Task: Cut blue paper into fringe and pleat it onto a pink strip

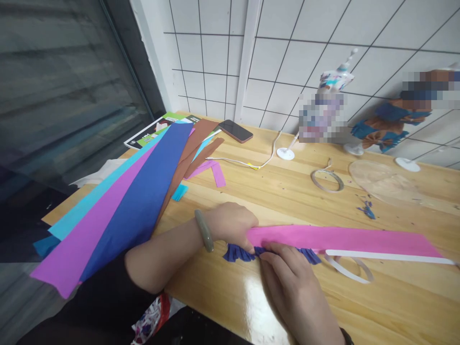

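Observation:
A long pink crepe paper strip (338, 239) lies across the table in front of me, with a white tape strip (388, 257) along its near edge on the right. Along the same edge, farther left, runs a pleated dark blue paper ruffle (239, 253). My left hand (232, 224) is closed over the pink strip's left end, its thumb reaching down to the ruffle. Bent fingers of my right hand (289, 270) pinch the ruffle against the pink edge, close beside the left thumb. The fingertips partly hide the folds between them.
Long paper strips in blue (140, 187), purple, turquoise and brown (201, 139) are heaped at the left, overhanging the edge. Behind lie a phone (235, 131) and white cable (269, 160). A tape roll (327, 180), clear disc (384, 179) and small dress stands (285, 153) are toward the wall.

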Demonstrator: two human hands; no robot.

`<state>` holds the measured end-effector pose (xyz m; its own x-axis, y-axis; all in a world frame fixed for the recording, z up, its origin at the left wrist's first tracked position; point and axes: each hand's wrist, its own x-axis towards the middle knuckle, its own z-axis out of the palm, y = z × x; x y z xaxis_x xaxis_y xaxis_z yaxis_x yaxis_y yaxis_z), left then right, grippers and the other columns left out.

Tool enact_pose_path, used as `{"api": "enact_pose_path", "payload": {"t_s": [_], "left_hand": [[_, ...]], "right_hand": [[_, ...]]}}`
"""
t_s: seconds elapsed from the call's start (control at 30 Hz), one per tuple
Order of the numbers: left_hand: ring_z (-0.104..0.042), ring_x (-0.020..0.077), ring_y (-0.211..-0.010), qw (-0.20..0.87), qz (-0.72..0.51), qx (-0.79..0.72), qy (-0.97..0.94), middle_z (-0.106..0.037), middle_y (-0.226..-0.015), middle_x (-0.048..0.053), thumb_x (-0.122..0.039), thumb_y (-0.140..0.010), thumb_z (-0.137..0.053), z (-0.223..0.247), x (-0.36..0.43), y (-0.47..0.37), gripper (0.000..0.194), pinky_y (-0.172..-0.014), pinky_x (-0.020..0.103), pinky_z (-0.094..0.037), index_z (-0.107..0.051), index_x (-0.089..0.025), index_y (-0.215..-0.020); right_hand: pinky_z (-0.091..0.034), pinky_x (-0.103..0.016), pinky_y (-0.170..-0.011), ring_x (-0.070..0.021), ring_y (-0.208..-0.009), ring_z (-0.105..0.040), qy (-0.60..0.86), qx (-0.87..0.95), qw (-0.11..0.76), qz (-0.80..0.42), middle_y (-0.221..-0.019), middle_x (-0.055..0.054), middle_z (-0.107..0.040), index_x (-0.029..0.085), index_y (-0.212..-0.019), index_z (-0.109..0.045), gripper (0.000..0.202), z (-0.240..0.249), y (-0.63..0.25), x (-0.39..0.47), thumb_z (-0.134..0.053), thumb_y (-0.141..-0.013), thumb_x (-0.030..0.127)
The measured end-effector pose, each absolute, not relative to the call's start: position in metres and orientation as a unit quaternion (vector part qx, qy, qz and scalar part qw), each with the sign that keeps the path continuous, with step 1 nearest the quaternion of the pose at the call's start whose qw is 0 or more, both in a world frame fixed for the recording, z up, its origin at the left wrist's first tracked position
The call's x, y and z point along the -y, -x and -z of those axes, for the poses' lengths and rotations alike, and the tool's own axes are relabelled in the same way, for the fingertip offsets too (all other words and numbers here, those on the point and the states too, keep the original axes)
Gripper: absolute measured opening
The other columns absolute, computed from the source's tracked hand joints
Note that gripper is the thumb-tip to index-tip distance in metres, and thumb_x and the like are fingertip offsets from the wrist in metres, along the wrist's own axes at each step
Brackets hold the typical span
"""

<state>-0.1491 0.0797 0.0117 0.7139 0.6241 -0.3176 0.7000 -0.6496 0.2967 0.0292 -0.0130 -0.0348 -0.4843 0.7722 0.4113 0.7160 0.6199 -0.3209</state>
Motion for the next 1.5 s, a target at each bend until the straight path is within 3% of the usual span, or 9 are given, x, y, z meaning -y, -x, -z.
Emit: {"api": "enact_pose_path", "payload": {"t_s": [0.57,0.87,1.17,1.4,1.5], "left_hand": [[-0.059,0.0211,-0.068,0.196,0.091,-0.358,-0.909,-0.065,-0.077,0.005,-0.063,-0.066,-0.052,-0.012,-0.078,0.15,0.047,-0.048,0.027,-0.029,-0.059,-0.018,-0.076],[-0.057,0.0173,-0.066,0.237,0.074,-0.359,-0.9,-0.064,-0.071,0.003,-0.05,-0.076,-0.048,-0.011,-0.083,0.153,0.035,-0.049,0.026,-0.025,-0.06,-0.018,-0.07],[-0.054,0.0161,-0.061,0.232,0.077,-0.36,-0.9,-0.063,-0.067,0.004,-0.046,-0.077,-0.047,-0.013,-0.083,0.152,0.034,-0.047,0.027,-0.022,-0.06,-0.017,-0.065],[-0.055,0.0171,-0.064,0.22,0.089,-0.357,-0.903,-0.064,-0.07,0.005,-0.044,-0.076,-0.048,-0.015,-0.083,0.151,0.032,-0.048,0.027,-0.023,-0.061,-0.017,-0.067],[-0.055,0.017,-0.064,0.218,0.091,-0.363,-0.901,-0.064,-0.069,0.004,-0.043,-0.076,-0.048,-0.015,-0.083,0.15,0.031,-0.048,0.027,-0.023,-0.061,-0.017,-0.066]], "right_hand": [[-0.047,-0.039,-0.073,-0.0211,-0.084,-0.057,0.428,0.858,0.28,-0.052,-0.094,-0.011,-0.059,0.016,-0.092,-0.061,0.014,0.03,-0.026,0.015,-0.05,-0.084,0.019],[-0.045,-0.045,-0.08,-0.026,-0.1,-0.053,0.406,0.887,0.22,-0.03,-0.107,-0.014,-0.057,0.017,-0.102,-0.062,0.023,0.044,-0.033,0.021,-0.05,-0.083,0.014],[-0.047,-0.046,-0.082,-0.0259,-0.104,-0.052,0.391,0.885,0.244,-0.064,-0.111,-0.014,-0.057,0.017,-0.104,-0.061,0.025,0.028,-0.033,0.022,-0.049,-0.083,0.013],[-0.042,-0.05,-0.089,-0.0271,-0.107,-0.053,0.33,0.925,0.189,-0.004,-0.108,-0.009,-0.064,0.017,-0.108,-0.061,0.027,0.034,-0.041,0.026,-0.05,-0.083,0.018],[-0.038,-0.047,-0.094,-0.0261,-0.11,-0.052,0.316,0.931,0.185,0.013,-0.111,-0.005,-0.064,0.018,-0.11,-0.06,0.029,0.031,-0.044,0.026,-0.052,-0.083,0.02]]}}
